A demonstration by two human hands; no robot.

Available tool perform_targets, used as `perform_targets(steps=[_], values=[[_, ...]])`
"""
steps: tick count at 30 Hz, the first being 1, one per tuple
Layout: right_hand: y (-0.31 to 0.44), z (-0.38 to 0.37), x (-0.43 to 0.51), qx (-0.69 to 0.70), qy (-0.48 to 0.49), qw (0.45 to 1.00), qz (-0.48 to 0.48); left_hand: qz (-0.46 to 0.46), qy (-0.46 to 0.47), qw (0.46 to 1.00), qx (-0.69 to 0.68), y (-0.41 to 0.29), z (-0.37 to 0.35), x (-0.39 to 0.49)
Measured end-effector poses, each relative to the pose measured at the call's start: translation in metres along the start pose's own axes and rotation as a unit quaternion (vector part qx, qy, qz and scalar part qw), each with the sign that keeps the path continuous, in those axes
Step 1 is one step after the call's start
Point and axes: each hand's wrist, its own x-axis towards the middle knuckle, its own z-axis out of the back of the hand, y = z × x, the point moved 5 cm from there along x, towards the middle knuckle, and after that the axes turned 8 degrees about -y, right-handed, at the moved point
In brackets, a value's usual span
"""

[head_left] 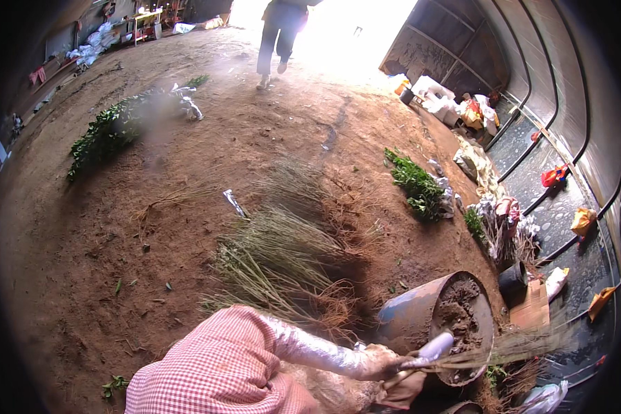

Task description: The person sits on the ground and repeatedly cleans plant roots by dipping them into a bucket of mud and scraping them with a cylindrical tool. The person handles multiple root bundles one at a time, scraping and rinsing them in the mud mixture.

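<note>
My left hand (381, 362), at the end of a shiny silver sleeve, is closed around the thin stems of a blurred bundle of bare twigs (520, 348). The twigs stretch right across the mouth of a tilted drum (411, 310) holding wet mud (457, 315). A pale, smooth cylindrical object (437, 345) lies against the stems just beyond my fingers; its kind is unclear. Below, my right hand (406, 390) appears partly hidden near the stem ends, its grip unclear. Bundles of green-stemmed seedlings (279, 253) with bare orange-brown roots (336, 308) lie on the soil left of the drum.
Leafy green bundles (419, 186) rest on the dirt floor (150, 279), another (108, 127) farther left. Along the right wall stand a black pot (513, 277), cardboard (530, 305) and wrapped plants (499, 235). Another person (276, 44) is near the bright doorway.
</note>
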Motion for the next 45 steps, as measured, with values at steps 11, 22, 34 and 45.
perform_targets(steps=[11,22,34,45], values=[[-0.225,0.072,0.079,0.395,-0.074,0.862,-0.309,0.411,-0.194,0.703,-0.546,0.161,0.06,-0.09],[-0.252,-0.006,-0.081,0.464,0.03,0.784,-0.411,0.423,-0.421,0.774,-0.213,0.212,0.18,0.014],[-0.22,0.015,-0.113,0.391,-0.058,0.793,-0.463,0.268,0.125,0.849,0.438,0.322,0.215,0.025],[-0.217,0.024,-0.109,0.325,-0.066,0.841,-0.428,0.373,0.173,0.795,0.447,0.357,0.081,-0.125]])
